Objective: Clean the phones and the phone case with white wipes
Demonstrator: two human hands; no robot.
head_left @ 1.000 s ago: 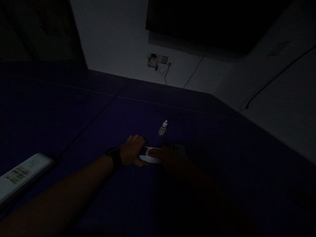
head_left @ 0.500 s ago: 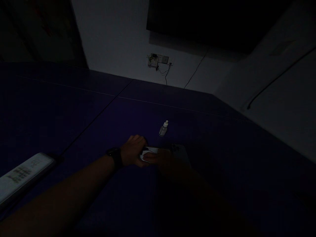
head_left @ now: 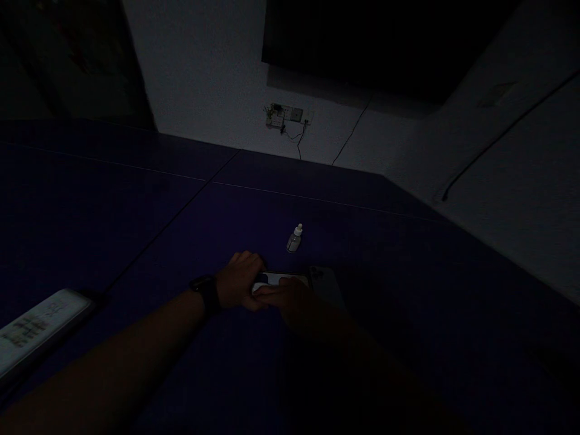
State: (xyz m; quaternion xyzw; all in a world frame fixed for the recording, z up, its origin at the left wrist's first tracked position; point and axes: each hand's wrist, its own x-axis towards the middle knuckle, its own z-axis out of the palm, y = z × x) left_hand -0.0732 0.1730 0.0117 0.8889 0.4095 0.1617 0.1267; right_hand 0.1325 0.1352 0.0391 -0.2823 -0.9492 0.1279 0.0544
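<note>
Two hands meet on one phone lying flat on the dark blue table, long axis left-right. Left hand clamps its left end; right hand presses fingertips on its near edge.

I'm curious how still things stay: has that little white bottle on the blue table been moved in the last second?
No. The small bottle keeps its spot beyond the hands, same gap to the table seam; only the camera shifted.
</note>
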